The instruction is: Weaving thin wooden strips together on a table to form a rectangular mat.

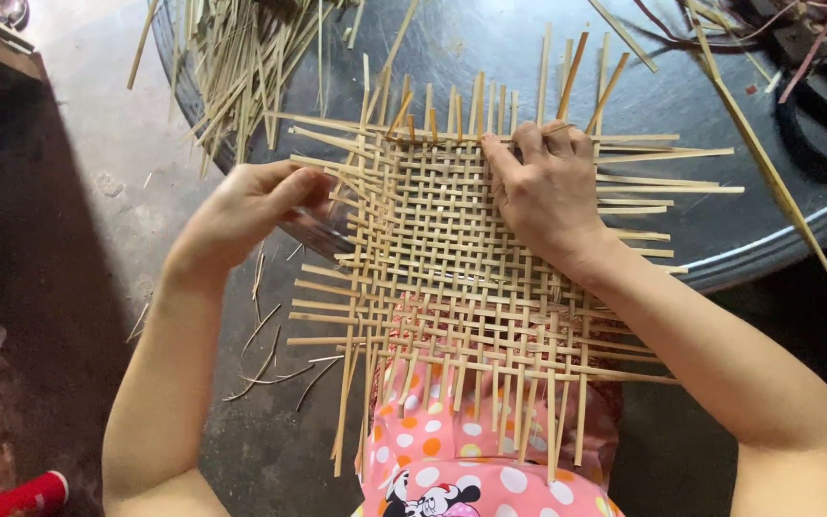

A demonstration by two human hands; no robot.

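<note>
A flat mat woven from thin bamboo strips [452, 258] lies partly on a round dark metal table [701, 244] and partly over my lap. My left hand [246, 206] pinches the strip ends at the mat's left edge. My right hand [547, 187] presses down on the mat's far right part, its fingers curled over the top edge strips. Loose strip ends stick out on all sides of the weave.
A pile of loose bamboo strips [241, 57] lies at the table's far left. One long strip [763, 158] slants across the right side. Dark cords and a tool [815, 86] sit at the far right. Scrap slivers [270, 354] litter the concrete floor.
</note>
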